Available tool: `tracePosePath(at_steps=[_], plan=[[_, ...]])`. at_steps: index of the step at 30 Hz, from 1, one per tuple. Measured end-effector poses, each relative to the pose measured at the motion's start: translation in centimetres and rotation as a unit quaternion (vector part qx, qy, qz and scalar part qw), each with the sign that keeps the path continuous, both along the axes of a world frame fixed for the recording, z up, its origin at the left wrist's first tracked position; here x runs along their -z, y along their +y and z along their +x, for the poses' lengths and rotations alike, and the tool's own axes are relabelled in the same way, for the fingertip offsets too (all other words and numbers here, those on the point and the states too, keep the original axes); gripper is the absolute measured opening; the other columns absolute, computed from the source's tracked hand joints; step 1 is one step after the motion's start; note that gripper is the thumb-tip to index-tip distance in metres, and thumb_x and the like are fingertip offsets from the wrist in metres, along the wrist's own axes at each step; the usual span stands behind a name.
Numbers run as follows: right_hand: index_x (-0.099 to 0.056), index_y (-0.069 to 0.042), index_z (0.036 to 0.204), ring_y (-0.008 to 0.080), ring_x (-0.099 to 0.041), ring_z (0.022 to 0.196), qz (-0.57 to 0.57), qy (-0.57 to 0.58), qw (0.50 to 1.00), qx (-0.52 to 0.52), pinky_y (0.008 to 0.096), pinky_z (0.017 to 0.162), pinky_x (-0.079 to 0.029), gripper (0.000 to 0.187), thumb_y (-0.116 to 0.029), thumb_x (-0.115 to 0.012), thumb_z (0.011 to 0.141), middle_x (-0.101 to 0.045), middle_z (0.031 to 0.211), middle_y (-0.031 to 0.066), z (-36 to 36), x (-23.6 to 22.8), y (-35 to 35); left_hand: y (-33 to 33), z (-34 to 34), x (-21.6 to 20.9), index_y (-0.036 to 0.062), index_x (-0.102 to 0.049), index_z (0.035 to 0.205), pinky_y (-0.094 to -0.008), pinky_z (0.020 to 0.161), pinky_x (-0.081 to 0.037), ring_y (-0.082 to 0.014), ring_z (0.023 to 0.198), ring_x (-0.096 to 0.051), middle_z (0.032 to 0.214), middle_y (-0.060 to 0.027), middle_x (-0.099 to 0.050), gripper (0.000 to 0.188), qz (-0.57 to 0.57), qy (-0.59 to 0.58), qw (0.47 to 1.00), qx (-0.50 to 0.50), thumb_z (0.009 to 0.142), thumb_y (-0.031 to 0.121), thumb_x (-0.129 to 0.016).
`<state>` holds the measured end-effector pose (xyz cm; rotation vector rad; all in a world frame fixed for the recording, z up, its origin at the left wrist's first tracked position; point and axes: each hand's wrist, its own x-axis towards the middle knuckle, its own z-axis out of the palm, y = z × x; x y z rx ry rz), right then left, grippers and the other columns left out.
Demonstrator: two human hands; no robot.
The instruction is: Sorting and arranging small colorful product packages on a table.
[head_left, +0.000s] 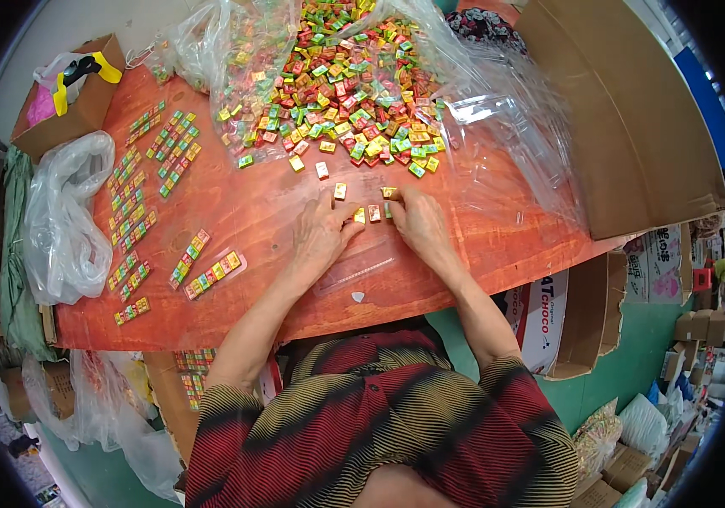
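Small candy-sized boxes in red, yellow and green lie between my hands on the red-brown wooden table [278, 203]. My left hand [318, 235] is closed, its thumb and fingers against a small yellow box [359, 215]. Just beyond its fingertips is another yellow box [340, 191]. Thumb and forefinger of my right hand [421, 227] close on a small yellow box [388, 193], with a green box [388, 210] partly hidden beside the thumb. A red box [374, 213] stands between the two hands. Nearer to me lies a flat clear plastic tray [355, 269].
A big heap of small boxes [354, 93] spills from clear plastic bags at the back. Filled strips of boxes [129, 212] lie in rows at the left, beside a crumpled bag [66, 220]. A tall cardboard box [616, 118] and clear plastic trays [510, 140] occupy the right.
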<state>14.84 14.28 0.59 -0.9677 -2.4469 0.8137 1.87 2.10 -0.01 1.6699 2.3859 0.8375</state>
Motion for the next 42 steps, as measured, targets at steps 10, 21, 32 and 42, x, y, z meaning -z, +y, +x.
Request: tracePosePath(at_steps=[10, 21, 32, 42], plan=[[-0.056, -0.003, 0.084, 0.0351, -0.058, 0.075, 0.081, -0.062, 0.995, 0.016, 0.0432, 0.061, -0.044, 0.012, -0.015, -0.057, 0.08, -0.057, 0.082, 0.0162, 0.8, 0.6, -1.1, -0.2, -0.5, 0.3, 0.0163, -0.065, 0.096, -0.0396, 0.069, -0.045, -0.0285, 0.082, -0.052, 0.088, -0.0082, -0.05, 0.031, 0.011, -0.013, 1.0, 0.012, 0.067, 0.024, -0.071], [-0.047, -0.003, 0.116, 0.0341, -0.055, 0.091, 0.001, -0.029, 0.994, -0.103, 0.0389, 0.075, -0.046, 0.039, -0.006, -0.058, 0.079, -0.048, 0.108, 0.0173, 3.7, -1.9, -1.4, -0.3, -0.7, 0.3, 0.0158, -0.065, 0.095, -0.039, 0.068, -0.045, -0.0272, 0.079, -0.053, 0.086, -0.0089, -0.049, 0.031, 0.032, 0.006, 0.999, 0.034, 0.066, 0.024, -0.071], [-0.046, -0.006, 0.118, 0.0366, -0.052, 0.095, -0.01, -0.086, 0.98, -0.18, 0.0414, 0.077, -0.045, 0.043, -0.011, -0.06, 0.078, -0.048, 0.106, 0.0176, 1.5, -1.4, -0.3, 0.1, -0.8, -0.6, 0.0114, -0.064, 0.099, -0.0374, 0.07, -0.044, -0.0262, 0.081, -0.053, 0.084, -0.0089, -0.051, 0.035, 0.02, 0.007, 0.998, 0.055, 0.067, 0.023, -0.071], [-0.05, -0.008, 0.111, 0.0339, -0.053, 0.093, 0.029, -0.051, 0.978, -0.2, 0.0398, 0.074, -0.045, 0.035, -0.01, -0.06, 0.077, -0.05, 0.102, 0.015, 0.3, -0.3, 0.0, -0.5, -2.6, -0.5, 0.0051, -0.061, 0.101, -0.0365, 0.074, -0.044, -0.0276, 0.084, -0.053, 0.089, -0.0108, -0.051, 0.034, 0.011, -0.088, 0.99, 0.111, 0.068, 0.007, -0.069]])
